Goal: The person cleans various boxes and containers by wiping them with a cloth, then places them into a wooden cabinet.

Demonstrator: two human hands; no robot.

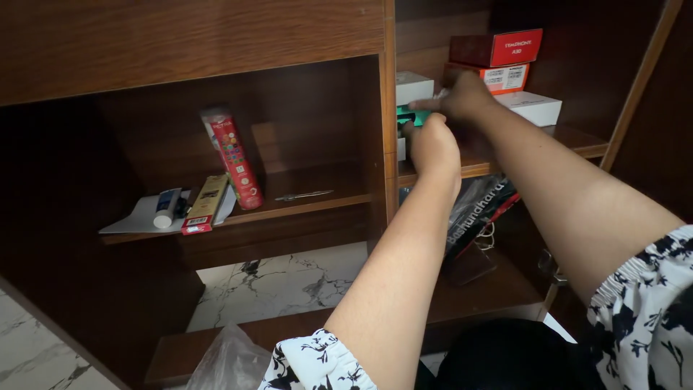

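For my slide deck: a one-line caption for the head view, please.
Both hands, left hand and right hand, reach to a green box among stacked boxes on a wooden cabinet shelf.

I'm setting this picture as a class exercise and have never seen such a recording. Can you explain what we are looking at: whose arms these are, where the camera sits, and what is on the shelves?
There is one picture, taken by a camera worn on a person's head, looking along their own two bare arms into a wooden cupboard. Both hands reach to the right shelf. The left hand and right hand meet at a small green thing, partly hidden; whether either grip has closed on it I cannot tell. Beside them lie white boxes and, stacked behind, red boxes. On the left shelf a red tube pack leans against the back, with a flat yellow-and-red pack, a small white tube on paper, and a thin metal tool.
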